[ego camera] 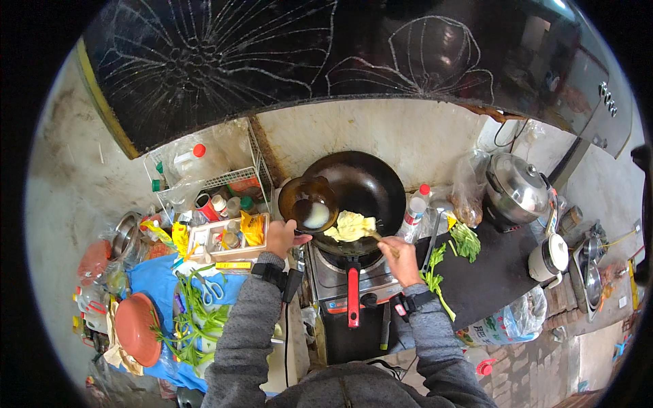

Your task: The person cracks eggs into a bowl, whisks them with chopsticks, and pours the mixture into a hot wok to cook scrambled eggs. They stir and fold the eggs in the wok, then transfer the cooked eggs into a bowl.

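Note:
My left hand (283, 238) grips the rim of a brown bowl (306, 196), tilted over the left side of a black wok (377, 178). A small amount of whitish liquid (317, 215) lies in the bowl. In my right hand (400, 260) is a thin wooden utensil (382, 238), perhaps chopsticks, whose tip reaches a pale yellow mass of egg (352, 226) beside the bowl, at the wok's near side. The wok, with its red handle (353, 296) towards me, sits on a gas stove (326, 285).
Left are a seasoning box (196, 238), a wire rack (234, 177), leafy greens (204, 326), scissors (211, 291) and a reddish basin (137, 329). Right are a ladle (433, 234), celery (435, 278), a plastic bottle (414, 214) and a lidded steel pot (518, 186). A range hood (285, 56) hangs above.

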`<state>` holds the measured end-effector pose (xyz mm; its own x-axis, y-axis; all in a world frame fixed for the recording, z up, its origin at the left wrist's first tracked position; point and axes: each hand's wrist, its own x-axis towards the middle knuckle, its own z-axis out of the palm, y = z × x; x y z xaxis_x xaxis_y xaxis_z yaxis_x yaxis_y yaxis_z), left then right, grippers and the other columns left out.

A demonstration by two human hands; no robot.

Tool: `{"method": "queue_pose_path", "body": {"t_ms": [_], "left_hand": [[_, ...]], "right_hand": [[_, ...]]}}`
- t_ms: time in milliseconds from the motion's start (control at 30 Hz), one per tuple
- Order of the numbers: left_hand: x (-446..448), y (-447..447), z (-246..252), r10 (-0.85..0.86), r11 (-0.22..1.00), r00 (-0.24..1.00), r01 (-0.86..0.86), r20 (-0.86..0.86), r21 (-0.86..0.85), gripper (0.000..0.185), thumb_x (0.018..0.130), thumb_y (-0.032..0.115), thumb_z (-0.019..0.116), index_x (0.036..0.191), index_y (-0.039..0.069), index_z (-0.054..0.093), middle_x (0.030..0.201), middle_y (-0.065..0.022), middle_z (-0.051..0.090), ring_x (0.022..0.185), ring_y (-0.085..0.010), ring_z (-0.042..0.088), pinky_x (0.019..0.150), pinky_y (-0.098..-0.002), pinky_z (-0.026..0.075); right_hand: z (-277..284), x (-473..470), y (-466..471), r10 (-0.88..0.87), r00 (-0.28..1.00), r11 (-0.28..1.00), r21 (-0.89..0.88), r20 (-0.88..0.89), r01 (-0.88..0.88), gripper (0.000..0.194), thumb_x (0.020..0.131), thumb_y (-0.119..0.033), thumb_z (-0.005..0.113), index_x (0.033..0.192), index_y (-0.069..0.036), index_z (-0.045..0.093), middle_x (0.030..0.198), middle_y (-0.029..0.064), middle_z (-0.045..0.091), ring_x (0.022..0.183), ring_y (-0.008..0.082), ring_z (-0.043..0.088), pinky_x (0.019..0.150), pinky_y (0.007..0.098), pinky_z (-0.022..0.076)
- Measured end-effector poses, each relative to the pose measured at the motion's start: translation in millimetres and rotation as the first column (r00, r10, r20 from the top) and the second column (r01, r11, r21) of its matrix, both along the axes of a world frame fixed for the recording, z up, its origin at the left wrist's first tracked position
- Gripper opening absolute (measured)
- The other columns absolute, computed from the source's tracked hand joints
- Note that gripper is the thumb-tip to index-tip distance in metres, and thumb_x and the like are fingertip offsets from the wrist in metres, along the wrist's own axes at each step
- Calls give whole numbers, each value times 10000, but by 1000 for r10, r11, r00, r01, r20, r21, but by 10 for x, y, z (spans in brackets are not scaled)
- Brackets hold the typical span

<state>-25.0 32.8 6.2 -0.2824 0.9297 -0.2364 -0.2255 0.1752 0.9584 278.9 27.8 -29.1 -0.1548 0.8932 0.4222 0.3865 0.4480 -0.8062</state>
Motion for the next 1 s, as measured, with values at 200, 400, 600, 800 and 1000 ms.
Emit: {"method": "queue_pose_path", "body": {"t_ms": [200,400,600,800,1000], "left_hand": [[32,-4,-23,31,1000,1000,-31,2,-4,259,855,100,471,743,-133,456,770,-179,552,633,-353,668,510,-350,579],[-42,44,-116,-23,999,999,23,-28,-29,272,873,126,471,964,-129,499,902,-202,601,696,-337,670,590,-355,592],[-35,-33,-1,-16,1000,999,15,-51,-18,258,861,118,464,932,-121,529,901,-195,605,702,-333,671,583,-340,587],[-88,33,-86,-46,998,997,44,-62,-34,286,852,125,467,990,-117,530,922,-194,614,698,-326,667,606,-342,585],[3,25,-7,-41,999,999,41,-36,13,260,859,96,452,931,-150,492,898,-219,602,672,-344,663,581,-374,598]], "right_hand": [[-54,-136,-84,79,997,996,42,-24,-78,171,832,-108,645,904,46,656,858,201,654,792,335,637,716,370,501],[-124,-117,-44,100,995,987,125,25,-102,161,834,-101,634,909,39,656,873,194,649,793,335,627,707,381,494],[132,107,-43,-58,997,997,42,-54,60,136,831,-75,643,889,48,648,803,181,645,745,307,637,681,347,493],[35,-54,-141,7,996,1000,-13,-88,-8,157,832,-89,663,919,41,660,859,176,656,782,270,643,708,331,493],[-151,-302,-91,54,998,998,46,-38,-52,174,838,-116,650,929,32,664,867,194,650,794,325,635,710,365,496]]}}
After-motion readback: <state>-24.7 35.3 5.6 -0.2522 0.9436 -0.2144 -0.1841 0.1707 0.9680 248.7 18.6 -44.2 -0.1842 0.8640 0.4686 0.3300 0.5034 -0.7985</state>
